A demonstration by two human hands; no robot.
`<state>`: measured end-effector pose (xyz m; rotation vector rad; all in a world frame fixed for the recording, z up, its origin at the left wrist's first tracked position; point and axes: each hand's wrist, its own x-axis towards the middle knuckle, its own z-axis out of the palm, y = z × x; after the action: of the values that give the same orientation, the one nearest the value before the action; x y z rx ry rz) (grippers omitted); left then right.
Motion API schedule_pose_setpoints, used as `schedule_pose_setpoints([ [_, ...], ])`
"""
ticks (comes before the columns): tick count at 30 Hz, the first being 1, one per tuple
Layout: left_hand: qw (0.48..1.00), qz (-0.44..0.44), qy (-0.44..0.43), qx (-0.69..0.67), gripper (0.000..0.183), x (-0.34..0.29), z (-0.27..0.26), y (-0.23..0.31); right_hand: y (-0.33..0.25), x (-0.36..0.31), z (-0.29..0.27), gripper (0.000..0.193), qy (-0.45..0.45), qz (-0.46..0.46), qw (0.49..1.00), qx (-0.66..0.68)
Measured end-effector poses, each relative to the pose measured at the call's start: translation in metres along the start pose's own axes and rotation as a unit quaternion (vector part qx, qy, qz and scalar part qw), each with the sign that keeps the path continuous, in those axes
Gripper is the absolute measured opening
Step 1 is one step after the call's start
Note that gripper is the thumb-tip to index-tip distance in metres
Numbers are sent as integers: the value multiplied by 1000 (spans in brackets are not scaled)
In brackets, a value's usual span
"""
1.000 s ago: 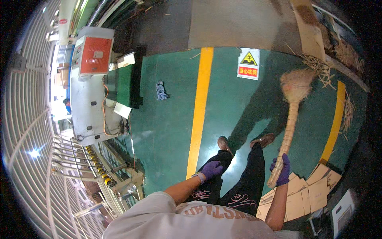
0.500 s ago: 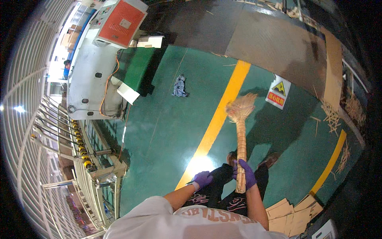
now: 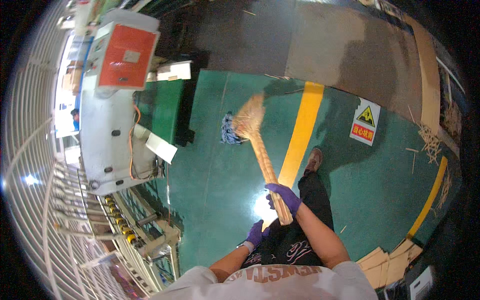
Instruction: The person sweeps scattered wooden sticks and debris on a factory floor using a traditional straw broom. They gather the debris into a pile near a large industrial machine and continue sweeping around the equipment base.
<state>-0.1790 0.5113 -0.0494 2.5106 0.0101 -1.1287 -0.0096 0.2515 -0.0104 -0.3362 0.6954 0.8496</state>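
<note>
broom head (image 3: pixel 248 120): motion-blurred, bristles indistinct
rag (image 3: pixel 229 131): partly hidden behind broom head
left foot: hidden under leg
cardboard (image 3: pixel 385 262): cut off at pic rim

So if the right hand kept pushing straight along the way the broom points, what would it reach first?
Probably the blue rag on the green floor: the right hand holds the broom, whose straw head overlaps the rag. Depth is unclear.
</note>
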Motion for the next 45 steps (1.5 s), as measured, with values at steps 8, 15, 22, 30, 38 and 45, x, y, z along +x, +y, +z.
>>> schedule_pose_setpoints([
  [8,995,-29,90,11,60,120,-122,89,-154,209,-8,41,31,9,998,-54],
  [15,996,57,-1,71,58,191,-164,51,-148,200,-15,37,109,-63,990,66],
  [22,978,157,-41,128,54,252,-267,13,-97,143,89,35,160,-76,972,153],
  [30,968,155,-63,189,51,299,-347,-11,-114,200,79,38,121,-110,952,259],
  [38,939,178,-90,279,49,302,-370,15,-86,76,97,40,183,-111,963,163],
  [45,930,247,-78,262,51,353,-380,119,-110,14,42,36,338,-183,905,184],
])
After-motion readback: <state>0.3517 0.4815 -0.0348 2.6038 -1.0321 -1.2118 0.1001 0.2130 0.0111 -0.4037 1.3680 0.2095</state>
